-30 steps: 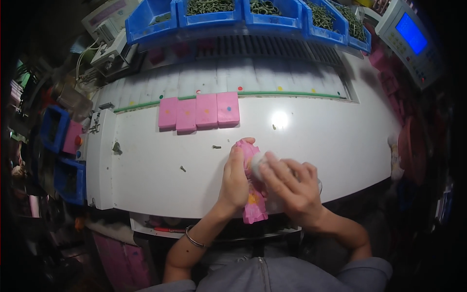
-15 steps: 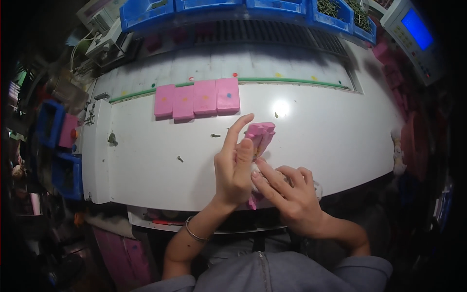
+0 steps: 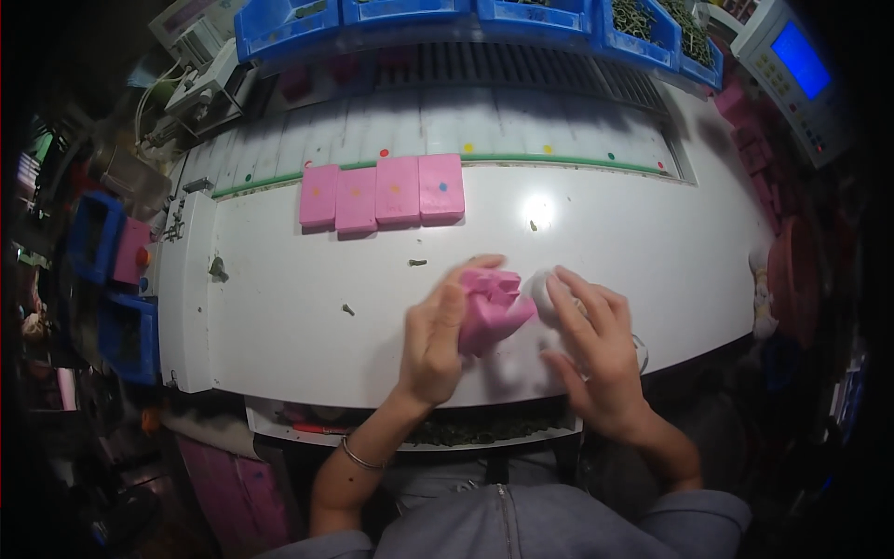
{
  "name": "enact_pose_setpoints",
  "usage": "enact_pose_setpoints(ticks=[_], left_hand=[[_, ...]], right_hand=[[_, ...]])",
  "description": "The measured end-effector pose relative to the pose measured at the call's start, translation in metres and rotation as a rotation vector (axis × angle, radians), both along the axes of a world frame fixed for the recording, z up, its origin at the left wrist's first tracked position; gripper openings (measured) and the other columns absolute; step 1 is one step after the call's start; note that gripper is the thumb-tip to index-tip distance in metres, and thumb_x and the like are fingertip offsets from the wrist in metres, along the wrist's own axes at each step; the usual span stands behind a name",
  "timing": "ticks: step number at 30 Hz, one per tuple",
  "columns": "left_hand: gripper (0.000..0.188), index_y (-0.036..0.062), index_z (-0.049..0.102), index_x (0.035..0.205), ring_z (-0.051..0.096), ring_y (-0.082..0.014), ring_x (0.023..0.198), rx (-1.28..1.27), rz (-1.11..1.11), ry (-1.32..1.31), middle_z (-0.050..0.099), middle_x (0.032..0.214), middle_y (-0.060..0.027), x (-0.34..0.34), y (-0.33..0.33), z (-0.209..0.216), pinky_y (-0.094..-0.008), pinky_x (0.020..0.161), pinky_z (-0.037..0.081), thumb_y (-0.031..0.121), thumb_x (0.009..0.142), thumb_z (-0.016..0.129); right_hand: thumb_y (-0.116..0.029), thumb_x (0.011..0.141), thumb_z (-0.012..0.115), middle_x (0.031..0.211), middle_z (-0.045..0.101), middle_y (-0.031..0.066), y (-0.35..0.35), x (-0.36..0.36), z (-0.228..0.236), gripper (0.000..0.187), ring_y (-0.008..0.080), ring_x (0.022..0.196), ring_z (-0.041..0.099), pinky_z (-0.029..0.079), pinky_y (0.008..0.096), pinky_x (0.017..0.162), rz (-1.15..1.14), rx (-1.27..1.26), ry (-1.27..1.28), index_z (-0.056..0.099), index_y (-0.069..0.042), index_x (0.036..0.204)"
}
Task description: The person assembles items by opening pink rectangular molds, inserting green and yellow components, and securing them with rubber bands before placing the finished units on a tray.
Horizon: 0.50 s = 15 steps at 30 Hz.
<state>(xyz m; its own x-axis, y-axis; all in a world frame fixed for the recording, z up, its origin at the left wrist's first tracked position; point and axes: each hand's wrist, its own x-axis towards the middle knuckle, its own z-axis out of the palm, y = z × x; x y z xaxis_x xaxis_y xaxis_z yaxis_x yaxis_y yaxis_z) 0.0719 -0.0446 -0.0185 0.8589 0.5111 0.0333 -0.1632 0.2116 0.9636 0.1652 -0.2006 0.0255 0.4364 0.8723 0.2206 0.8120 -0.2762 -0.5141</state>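
Note:
My left hand point(image 3: 432, 345) is closed around a pink packet point(image 3: 491, 321), its creased, folded end up and tilted toward the right. A little to the right, my right hand point(image 3: 601, 349) has its fingers curved along a white rounded thing point(image 3: 546, 296); what it is I cannot make out. The packet and the white thing are apart. Beyond my hands, several flat pink packs point(image 3: 399, 191) lie side by side on the white table point(image 3: 279, 345), each with a small coloured dot.
Blue bins point(image 3: 638, 37), some with dried green plant bits, line the back. A marked conveyor strip point(image 3: 503, 121) runs behind a green edge point(image 3: 521, 160). Green scraps point(image 3: 348, 309) lie on the table. At the front, an open drawer point(image 3: 494, 431) holds green leaves. A blue-screened device point(image 3: 799, 58) stands back right.
The pink packet has turned and come lower in my left hand, whose fingers have closed round it. My right hand has drawn away to the right with the white thing. The conveyor's coloured dots have shifted.

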Motion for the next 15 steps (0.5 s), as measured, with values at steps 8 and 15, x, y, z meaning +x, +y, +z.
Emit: enact_pose_setpoints(ticks=[8, 15], left_hand=[[0.078, 0.0013, 0.034, 0.139, 0.056, -0.009, 0.073, 0.091, -0.225, -0.029, 0.062, 0.081, -0.0054, -0.008, -0.002, 0.013, -0.0236, 0.071, 0.047, 0.055, 0.086, 0.053], [0.075, 0.004, 0.035, 0.139, 0.052, -0.006, 0.075, -0.023, -0.308, -0.008, 0.062, 0.083, -0.0037, -0.014, 0.008, 0.008, -0.0195, 0.076, 0.044, 0.039, 0.082, 0.067]], right_hand=[[-0.005, 0.076, 0.067, 0.088, 0.059, 0.0098, 0.024, -0.002, -0.003, 0.029, 0.0163, 0.083, 0.057, 0.044, 0.0267, 0.077, 0.008, 0.375, 0.754, 0.059, 0.003, 0.103], [-0.005, 0.075, 0.069, 0.084, 0.06, 0.0092, 0.033, -0.005, -0.004, 0.025, 0.0186, 0.076, 0.057, 0.046, 0.0277, 0.072, 0.038, 0.384, 0.638, 0.061, 0.003, 0.098]])
